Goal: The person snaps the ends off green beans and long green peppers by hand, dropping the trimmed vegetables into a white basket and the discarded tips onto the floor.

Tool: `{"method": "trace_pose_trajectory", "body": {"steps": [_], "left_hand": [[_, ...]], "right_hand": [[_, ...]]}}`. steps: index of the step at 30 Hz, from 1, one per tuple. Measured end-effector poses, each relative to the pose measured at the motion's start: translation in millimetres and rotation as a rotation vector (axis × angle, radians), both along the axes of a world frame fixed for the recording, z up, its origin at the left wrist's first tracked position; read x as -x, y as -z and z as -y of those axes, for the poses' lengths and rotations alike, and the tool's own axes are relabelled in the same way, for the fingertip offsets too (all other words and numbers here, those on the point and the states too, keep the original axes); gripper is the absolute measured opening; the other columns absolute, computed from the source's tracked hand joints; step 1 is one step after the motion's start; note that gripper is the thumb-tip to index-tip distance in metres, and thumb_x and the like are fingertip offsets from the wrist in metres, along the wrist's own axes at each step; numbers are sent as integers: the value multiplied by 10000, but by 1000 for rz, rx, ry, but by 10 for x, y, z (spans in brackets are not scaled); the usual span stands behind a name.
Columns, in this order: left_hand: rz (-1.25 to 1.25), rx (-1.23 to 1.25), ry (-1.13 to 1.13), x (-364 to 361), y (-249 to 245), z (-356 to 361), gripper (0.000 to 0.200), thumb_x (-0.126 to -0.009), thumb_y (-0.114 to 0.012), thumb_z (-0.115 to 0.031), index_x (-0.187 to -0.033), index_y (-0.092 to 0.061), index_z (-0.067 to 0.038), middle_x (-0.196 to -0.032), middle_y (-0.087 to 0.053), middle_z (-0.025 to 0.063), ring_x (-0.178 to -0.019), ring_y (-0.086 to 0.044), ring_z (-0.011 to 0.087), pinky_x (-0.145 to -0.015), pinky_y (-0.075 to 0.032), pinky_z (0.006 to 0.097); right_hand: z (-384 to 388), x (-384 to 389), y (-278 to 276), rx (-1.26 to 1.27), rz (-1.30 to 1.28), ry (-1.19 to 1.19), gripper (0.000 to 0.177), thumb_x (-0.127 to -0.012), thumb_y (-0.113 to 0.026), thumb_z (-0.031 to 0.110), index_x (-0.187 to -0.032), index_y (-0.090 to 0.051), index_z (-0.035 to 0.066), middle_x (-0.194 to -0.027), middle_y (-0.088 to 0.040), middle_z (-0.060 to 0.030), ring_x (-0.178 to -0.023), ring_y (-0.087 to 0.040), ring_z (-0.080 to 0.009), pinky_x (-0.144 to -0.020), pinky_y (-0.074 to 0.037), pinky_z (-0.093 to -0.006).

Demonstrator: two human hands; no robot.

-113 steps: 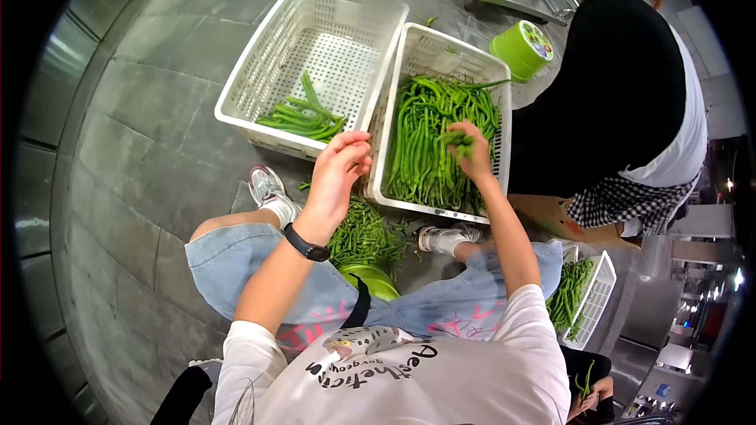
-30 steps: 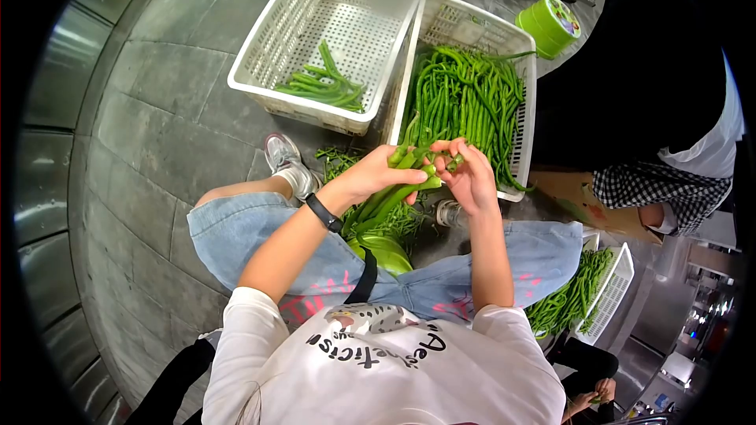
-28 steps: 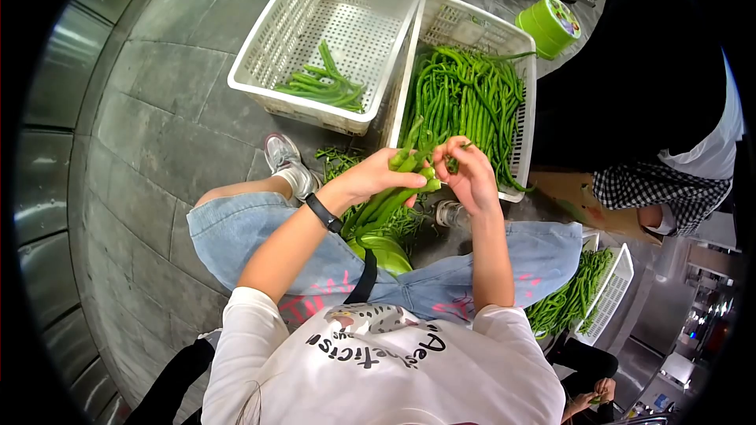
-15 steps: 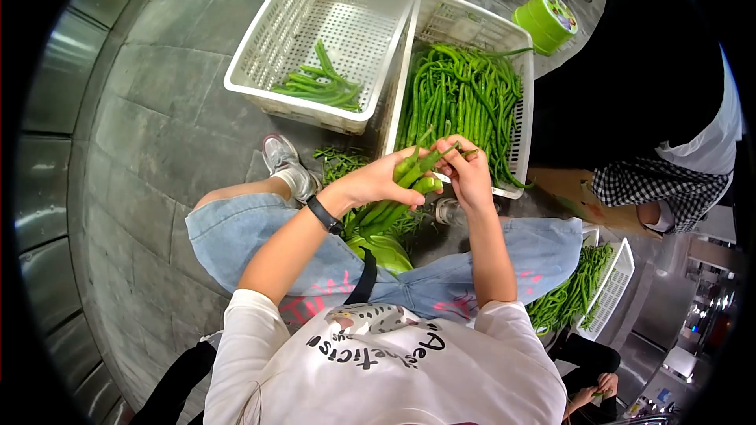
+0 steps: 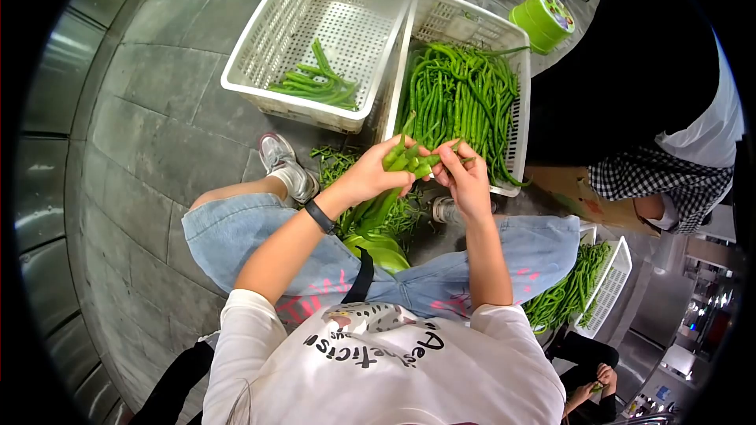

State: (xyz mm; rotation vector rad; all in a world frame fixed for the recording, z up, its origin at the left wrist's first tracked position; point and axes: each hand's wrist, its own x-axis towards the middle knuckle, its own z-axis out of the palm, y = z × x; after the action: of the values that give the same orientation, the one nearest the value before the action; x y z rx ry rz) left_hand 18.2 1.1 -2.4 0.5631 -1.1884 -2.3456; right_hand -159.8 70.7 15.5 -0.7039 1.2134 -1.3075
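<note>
In the head view, my left hand (image 5: pixel 374 175) clasps a bunch of green peppers (image 5: pixel 409 164) between my knees, near the crate (image 5: pixel 470 25); my right hand (image 5: pixel 468 181) pinches at their stem ends. Snapping works best gripped close to the cap, the bunch kept snug, not squeezed. They look long, slender, glossy, with paler caps.

Surface finishes: metal, stone-like tile, plastic, cardboard, denim.
Centre, green peppers (image 5: pixel 409 161), glossy; 9 o'clock, wall panels (image 5: pixel 43 181), shiny metal; 10, floor tiles (image 5: pixel 169 71), matt; 11, crate (image 5: pixel 291 107), perforated plastic; 3, cardboard (image 5: pixel 581 193), matt; 6, shorts (image 5: pixel 504 256), denim.
</note>
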Motion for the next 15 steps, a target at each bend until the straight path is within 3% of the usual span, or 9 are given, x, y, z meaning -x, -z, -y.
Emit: {"method": "trace_pose_trajectory", "body": {"steps": [5,9,12,15], "left_hand": [[-61,-9,-12,-39,3,-25,398,-773,-588,28,-1136,-438,-31,-1068,-582,119,-652,-565,151,-569,-464,273],[-142,-94,-10,-28,-58,-49,398,-770,-615,-46,-1127,-442,-20,-973,-605,167,-610,-543,148,-556,-451,265],[-197,-121,30,-42,-73,-61,412,-772,-629,-74,-1133,-440,-16,-944,-608,192,-596,-534,154,-551,-448,261],[-214,-137,182,-96,-107,-11,446,-769,-648,-84,-1152,-429,-17,-932,-607,209,-599,-535,159,-551,-449,253]], "right_hand": [[-17,-25,19,-9,436,-37,137,-936,-524,147,-892,-548,20,-647,-541,-32,-492,-388,-65,-483,-315,-200],[19,-74,-40,-41,549,-5,182,-939,-502,200,-880,-529,29,-637,-502,-23,-501,-391,-83,-479,-325,-238],[100,58,-26,51,664,51,181,-931,-475,209,-830,-473,58,-747,-525,-54,-583,-420,-100,-524,-348,-249],[78,63,-166,73,358,32,135,-907,-511,169,-942,-519,39,-790,-543,-44,-625,-455,-109,-565,-363,-226]]}}
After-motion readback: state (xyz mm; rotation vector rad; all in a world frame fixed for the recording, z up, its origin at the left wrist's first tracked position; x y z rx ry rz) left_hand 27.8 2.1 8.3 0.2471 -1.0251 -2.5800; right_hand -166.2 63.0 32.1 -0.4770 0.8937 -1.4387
